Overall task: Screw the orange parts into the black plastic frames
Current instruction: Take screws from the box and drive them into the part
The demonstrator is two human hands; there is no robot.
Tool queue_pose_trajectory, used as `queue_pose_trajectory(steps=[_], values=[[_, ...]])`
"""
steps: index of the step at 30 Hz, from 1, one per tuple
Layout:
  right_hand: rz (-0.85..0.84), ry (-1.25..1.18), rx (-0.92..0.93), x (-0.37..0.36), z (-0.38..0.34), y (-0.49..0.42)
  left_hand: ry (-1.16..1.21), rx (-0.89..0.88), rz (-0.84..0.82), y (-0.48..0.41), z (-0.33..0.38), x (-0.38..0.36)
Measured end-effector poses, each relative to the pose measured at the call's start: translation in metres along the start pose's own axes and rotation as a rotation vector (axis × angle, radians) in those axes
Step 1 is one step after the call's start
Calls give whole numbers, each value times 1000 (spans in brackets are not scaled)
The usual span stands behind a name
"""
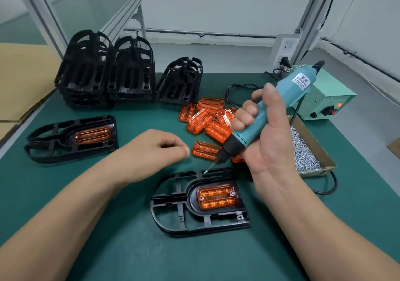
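Right hand wraps the teal electric screwdriver, tilted so the screw on its bit aims at the orange part seated in the near black frame; left hand hovers beside, loosely curled, empty

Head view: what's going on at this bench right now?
A person is mid-assembly. The right hand grips a teal screwdriver with a screw on its bit, poised over the far edge of the near black frame. An orange part sits in that frame, a screw head showing at its right end. The left hand hovers nearby, fingers loosely curled, nothing visible in it. A finished frame lies to the left; loose orange parts, a screw box and stacked frames wait behind.
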State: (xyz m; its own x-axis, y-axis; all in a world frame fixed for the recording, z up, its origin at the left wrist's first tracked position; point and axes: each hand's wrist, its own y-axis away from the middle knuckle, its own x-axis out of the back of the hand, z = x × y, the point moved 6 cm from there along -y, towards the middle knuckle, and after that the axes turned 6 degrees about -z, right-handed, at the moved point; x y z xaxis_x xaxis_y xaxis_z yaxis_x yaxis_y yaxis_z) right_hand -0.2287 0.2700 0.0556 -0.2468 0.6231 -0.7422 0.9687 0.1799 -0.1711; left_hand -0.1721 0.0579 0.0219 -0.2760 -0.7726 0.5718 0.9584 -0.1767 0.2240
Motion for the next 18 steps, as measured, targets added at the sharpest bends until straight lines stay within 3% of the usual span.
queue_pose_trajectory(steps=[8,18], values=[[-200,109,-73,-17,9,12,-202,-33,-296,9,3,-13],[-331,226,-108,-32,19,25,-222,-56,-299,11,9,-18]])
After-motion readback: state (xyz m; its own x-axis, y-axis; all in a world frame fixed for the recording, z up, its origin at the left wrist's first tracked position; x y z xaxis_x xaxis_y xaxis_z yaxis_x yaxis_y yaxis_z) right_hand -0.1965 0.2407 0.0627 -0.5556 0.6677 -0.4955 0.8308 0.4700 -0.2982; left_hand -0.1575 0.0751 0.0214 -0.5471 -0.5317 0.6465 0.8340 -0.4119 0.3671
